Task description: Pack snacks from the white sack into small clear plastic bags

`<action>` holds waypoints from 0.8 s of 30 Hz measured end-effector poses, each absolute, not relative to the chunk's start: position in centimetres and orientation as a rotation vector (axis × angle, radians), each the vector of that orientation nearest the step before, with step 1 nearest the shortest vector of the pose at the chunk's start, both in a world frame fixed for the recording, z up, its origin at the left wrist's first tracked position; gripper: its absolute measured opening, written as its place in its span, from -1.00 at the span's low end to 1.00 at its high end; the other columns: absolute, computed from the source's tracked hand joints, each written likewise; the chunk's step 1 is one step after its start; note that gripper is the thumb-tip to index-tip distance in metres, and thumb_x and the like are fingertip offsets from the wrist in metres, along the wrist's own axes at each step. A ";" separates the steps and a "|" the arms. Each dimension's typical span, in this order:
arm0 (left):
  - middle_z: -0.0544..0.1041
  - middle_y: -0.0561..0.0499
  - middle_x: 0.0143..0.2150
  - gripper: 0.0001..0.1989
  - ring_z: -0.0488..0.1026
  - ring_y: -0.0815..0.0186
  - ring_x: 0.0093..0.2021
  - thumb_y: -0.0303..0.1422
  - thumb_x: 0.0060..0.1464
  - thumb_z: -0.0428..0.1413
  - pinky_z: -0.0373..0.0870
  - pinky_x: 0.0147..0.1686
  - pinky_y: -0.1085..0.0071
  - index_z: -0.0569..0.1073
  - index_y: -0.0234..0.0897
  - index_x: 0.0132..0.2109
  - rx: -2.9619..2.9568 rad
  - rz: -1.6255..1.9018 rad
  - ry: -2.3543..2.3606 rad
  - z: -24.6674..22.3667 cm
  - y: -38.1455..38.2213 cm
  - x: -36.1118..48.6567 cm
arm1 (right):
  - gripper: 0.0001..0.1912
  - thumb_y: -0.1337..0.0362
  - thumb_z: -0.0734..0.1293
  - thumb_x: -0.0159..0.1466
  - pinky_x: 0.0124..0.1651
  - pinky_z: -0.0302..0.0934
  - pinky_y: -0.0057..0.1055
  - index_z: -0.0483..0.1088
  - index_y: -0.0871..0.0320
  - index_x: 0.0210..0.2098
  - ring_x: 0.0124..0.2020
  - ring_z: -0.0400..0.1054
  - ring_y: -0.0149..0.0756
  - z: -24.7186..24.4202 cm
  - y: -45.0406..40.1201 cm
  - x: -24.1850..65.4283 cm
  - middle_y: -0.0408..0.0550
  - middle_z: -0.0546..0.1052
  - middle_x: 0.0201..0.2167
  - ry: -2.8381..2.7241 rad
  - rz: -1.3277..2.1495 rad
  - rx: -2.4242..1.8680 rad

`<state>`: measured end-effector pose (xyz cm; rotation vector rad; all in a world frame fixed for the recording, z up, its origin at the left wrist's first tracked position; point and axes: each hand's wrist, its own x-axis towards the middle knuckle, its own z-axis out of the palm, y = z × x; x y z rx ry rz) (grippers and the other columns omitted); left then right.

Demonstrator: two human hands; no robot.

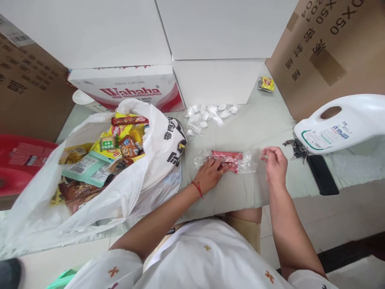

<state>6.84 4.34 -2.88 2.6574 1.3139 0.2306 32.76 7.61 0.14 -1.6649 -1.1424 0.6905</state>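
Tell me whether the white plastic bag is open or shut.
Open: the white plastic bag's mouth gapes, showing snack packets inside.

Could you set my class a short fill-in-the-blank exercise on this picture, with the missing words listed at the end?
1. The packets that the left hand rests on are ____ in colour.
2. The large white bag is on the ____ side of the picture.
3. The phone near the keys is ____ in colour.

Missing words: red; left; black.
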 end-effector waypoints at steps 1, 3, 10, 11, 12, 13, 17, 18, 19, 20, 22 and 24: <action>0.45 -0.16 -0.03 -0.51 0.34 0.08 -0.01 -0.39 0.39 -0.08 0.37 -0.01 0.15 0.32 0.05 0.38 2.656 0.228 1.314 -2.9 4.3 6.8 | -0.54 -0.03 0.26 0.31 0.02 0.38 -0.11 0.44 0.16 0.03 -0.03 0.45 -0.10 0.4 8.1 32.5 0.12 0.57 -0.08 -1.210 0.568 -1.691; 0.45 -0.16 -0.02 -0.51 0.34 0.08 0.01 -0.39 0.39 -0.08 0.36 0.02 0.14 0.32 0.05 0.38 2.658 0.235 1.312 -2.9 4.3 6.8 | -0.35 -0.12 0.34 0.24 0.08 0.32 -0.08 0.37 0.18 0.17 0.08 0.38 -0.02 0.5 8.9 31.6 0.18 0.55 0.01 -1.473 0.479 -1.727; 0.45 -0.15 -0.04 -0.53 0.33 0.08 0.01 -0.39 0.40 -0.10 0.34 -0.02 0.16 0.36 0.04 0.35 2.686 0.244 1.333 -3.0 4.1 6.9 | -0.61 -0.09 0.40 0.15 -0.37 0.17 -0.38 0.48 0.13 -0.36 -0.48 0.29 -0.30 -0.4 8.6 33.3 -0.12 0.48 -0.53 -1.777 1.140 -1.850; 0.44 -0.15 -0.04 -0.53 0.33 0.08 0.00 -0.40 0.40 -0.10 0.34 -0.03 0.17 0.35 0.05 0.35 2.690 0.240 1.335 -3.0 4.1 6.9 | -0.60 -0.10 0.39 0.15 -0.40 0.15 -0.39 0.46 0.13 -0.41 -0.50 0.27 -0.32 -0.3 8.3 33.8 -0.14 0.46 -0.54 -1.713 1.216 -1.812; 0.44 -0.14 -0.03 -0.53 0.33 0.08 0.00 -0.40 0.40 -0.11 0.34 -0.04 0.17 0.35 0.05 0.35 2.691 0.237 1.334 -3.0 4.1 6.9 | -0.59 -0.12 0.38 0.16 -0.41 0.15 -0.40 0.44 0.13 -0.40 -0.51 0.26 -0.33 -0.1 8.0 34.1 -0.14 0.46 -0.53 -1.637 1.236 -1.789; 0.44 -0.14 -0.03 -0.53 0.33 0.07 0.00 -0.40 0.40 -0.11 0.34 -0.05 0.18 0.34 0.05 0.35 2.691 0.234 1.330 -3.0 4.1 6.9 | -0.58 -0.13 0.38 0.16 -0.42 0.17 -0.40 0.44 0.13 -0.35 -0.50 0.28 -0.33 0.1 7.8 34.2 -0.12 0.48 -0.49 -1.557 1.212 -1.792; 0.43 -0.15 -0.01 -0.54 0.33 0.06 0.02 -0.38 0.40 -0.09 0.34 -0.05 0.17 0.35 0.05 0.34 2.683 0.227 1.324 -2.9 4.2 6.8 | -0.44 -0.17 0.43 0.14 -0.47 0.21 -0.38 0.44 0.11 -0.06 -0.53 0.34 -0.30 0.6 7.3 32.3 -0.07 0.56 -0.36 -1.401 1.105 -1.921; 0.43 -0.15 -0.01 -0.55 0.33 0.07 0.02 -0.38 0.40 -0.09 0.34 -0.05 0.17 0.35 0.05 0.34 2.680 0.226 1.325 -2.9 4.2 6.9 | -0.47 -0.15 0.42 0.16 -0.47 0.20 -0.38 0.45 0.11 -0.07 -0.55 0.32 -0.30 0.6 7.2 31.5 -0.10 0.54 -0.41 -1.422 1.085 -1.935; 0.43 -0.15 -0.01 -0.55 0.33 0.07 0.02 -0.37 0.40 -0.09 0.34 -0.04 0.17 0.34 0.04 0.34 2.679 0.228 1.323 -2.9 4.2 7.0 | -0.54 -0.13 0.38 0.21 -0.46 0.19 -0.38 0.47 0.10 -0.12 -0.57 0.30 -0.30 0.7 7.1 30.5 -0.14 0.51 -0.48 -1.454 1.035 -1.940; 0.43 -0.14 -0.01 -0.55 0.34 0.08 0.03 -0.38 0.40 -0.09 0.34 -0.03 0.16 0.34 0.04 0.34 2.679 0.237 1.322 -2.9 4.2 7.1 | -0.61 -0.09 0.34 0.26 -0.44 0.18 -0.38 0.49 0.10 -0.17 -0.57 0.29 -0.29 0.6 7.0 29.4 -0.16 0.47 -0.54 -1.481 0.942 -1.941; 0.44 -0.15 -0.01 -0.57 0.34 0.07 0.04 -0.39 0.40 -0.09 0.34 0.01 0.13 0.37 0.00 0.32 2.676 0.269 1.317 -2.9 4.3 7.4 | -0.68 0.01 0.26 0.34 -0.35 0.21 -0.36 0.50 0.10 -0.22 -0.49 0.34 -0.26 0.5 6.7 27.1 -0.12 0.49 -0.52 -1.558 0.697 -1.912; 0.45 -0.18 -0.01 -0.63 0.35 0.04 0.04 -0.38 0.39 -0.09 0.35 0.03 0.09 0.48 -0.11 0.21 2.649 0.311 1.312 -3.0 4.4 7.4 | -0.70 0.10 0.21 0.38 -0.25 0.26 -0.33 0.50 0.12 -0.18 -0.36 0.41 -0.20 0.2 6.5 24.8 0.00 0.55 -0.34 -1.712 0.502 -1.861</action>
